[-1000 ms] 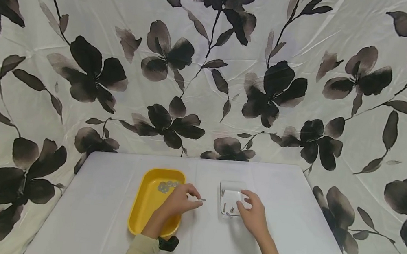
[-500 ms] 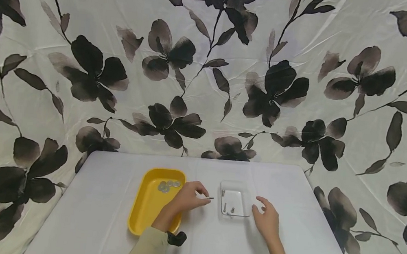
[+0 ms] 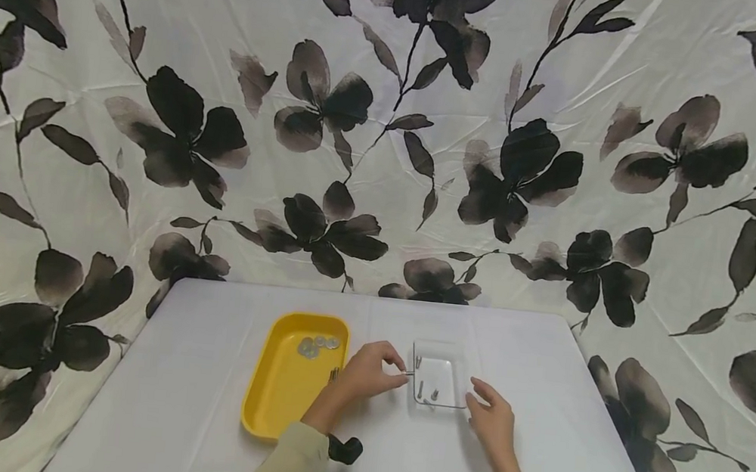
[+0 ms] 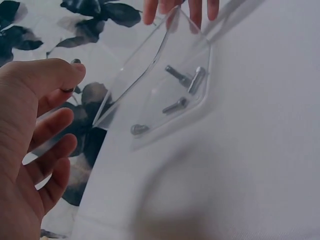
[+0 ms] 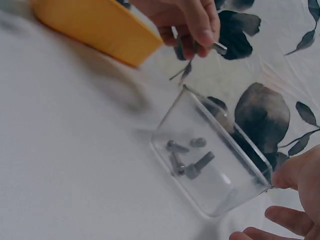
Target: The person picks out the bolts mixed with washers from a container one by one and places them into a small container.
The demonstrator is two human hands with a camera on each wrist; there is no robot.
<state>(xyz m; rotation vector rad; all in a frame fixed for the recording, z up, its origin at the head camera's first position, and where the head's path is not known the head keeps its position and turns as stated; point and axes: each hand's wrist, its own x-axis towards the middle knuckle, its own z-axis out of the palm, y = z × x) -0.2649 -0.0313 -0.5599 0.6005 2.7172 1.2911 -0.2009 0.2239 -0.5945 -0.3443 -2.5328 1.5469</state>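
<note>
My left hand (image 3: 370, 372) pinches a small metal bolt (image 5: 220, 48) between thumb and forefinger, just left of a clear plastic box (image 3: 440, 405) and above its rim. Its other fingers curl loosely beneath. Several socket-head bolts (image 5: 200, 164) lie on the bottom of the box, toward its left side. At the box's right side is my right hand (image 3: 494, 420), its thumb (image 5: 290, 172) touching the rim corner and the other fingers loosely bent outside the wall. In the left wrist view the thumb hides most of the held bolt.
A yellow tray (image 3: 265, 415) stands left of the box, partly behind my left arm. Flat round washers (image 3: 312, 347) lie near its far end, and some bolts (image 3: 333, 374) show by its right wall. Behind the white table (image 3: 201, 371) hangs a flowered cloth (image 3: 386, 153).
My left hand has moved right with the bolt, from beside the tray to the box's left edge. My right hand drew away from the box to the right, then came back to its right side.
</note>
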